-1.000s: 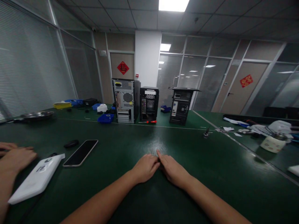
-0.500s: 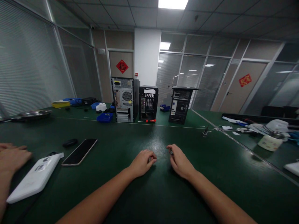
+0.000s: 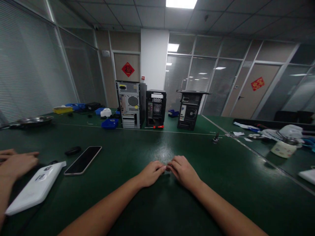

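My left hand [image 3: 152,173] is closed, thumb and fingers pinched together, above the green tabletop [image 3: 128,144]. Facing it, my right hand [image 3: 183,171] is also closed, its fingertips meeting those of the left. A small dark piece [image 3: 167,169] shows between the fingertips. It is mostly covered, and I cannot make out its kind or which hand carries it. To the right, a small upright metal part [image 3: 216,139] stands on the table, apart from both hands.
Three computer cases [image 3: 133,105] stand at the back, with a red-handled screwdriver [image 3: 158,127] before them. Left lie a phone [image 3: 83,160], a white device [image 3: 38,186] and another person's hand [image 3: 18,165]. A jar [image 3: 283,149] stands right. Blue trays [image 3: 110,123] sit farther back.
My hands were apart and have come together, the right moving left until the fingertips meet. The small metal piece seen in my right hand is now mostly hidden. The other person's hand shifted slightly right.
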A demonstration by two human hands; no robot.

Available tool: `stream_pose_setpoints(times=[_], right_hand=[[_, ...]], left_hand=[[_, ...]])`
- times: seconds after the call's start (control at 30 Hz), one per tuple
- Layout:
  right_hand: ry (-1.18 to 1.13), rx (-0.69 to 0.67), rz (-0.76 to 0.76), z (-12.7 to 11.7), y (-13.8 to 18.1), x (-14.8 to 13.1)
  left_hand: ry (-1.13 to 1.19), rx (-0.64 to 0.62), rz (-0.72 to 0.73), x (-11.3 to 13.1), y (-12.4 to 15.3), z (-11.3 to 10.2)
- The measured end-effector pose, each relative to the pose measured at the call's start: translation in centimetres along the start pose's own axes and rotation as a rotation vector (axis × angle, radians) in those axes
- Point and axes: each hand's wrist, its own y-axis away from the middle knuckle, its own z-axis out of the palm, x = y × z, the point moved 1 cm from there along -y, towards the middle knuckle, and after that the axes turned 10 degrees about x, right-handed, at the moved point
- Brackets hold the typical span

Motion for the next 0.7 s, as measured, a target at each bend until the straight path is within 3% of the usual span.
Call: stream_pose_setpoints(times=[0.1,0.23,0.43,0.57,0.7], right_hand=[[0.011,0.01,0.071,-0.1,-0.1,1.3],[0.01,0.04,0.325,-0.9,0.6,5.5],[-0.01,0.128,0.828,-3.6,5.1,15.9],[-0.026,0.166,0.967,-4.1,8.1,21.1],[-0.023,0.172,1.068,-3.4,9.3,23.1]], left_hand=[[-0.041,0.005,0.066,0.4,0.2,-0.2],[-0.232,0.033,0.087,-0.3,0.4,-1.0],[-0.439,0.209,-0.114,-2.8,0.3,-3.1],[-0.505,0.271,-0.23,-3.3,0.3,-3.7],[-0.508,0.277,-0.232,-3.2,0.3,-3.5]])
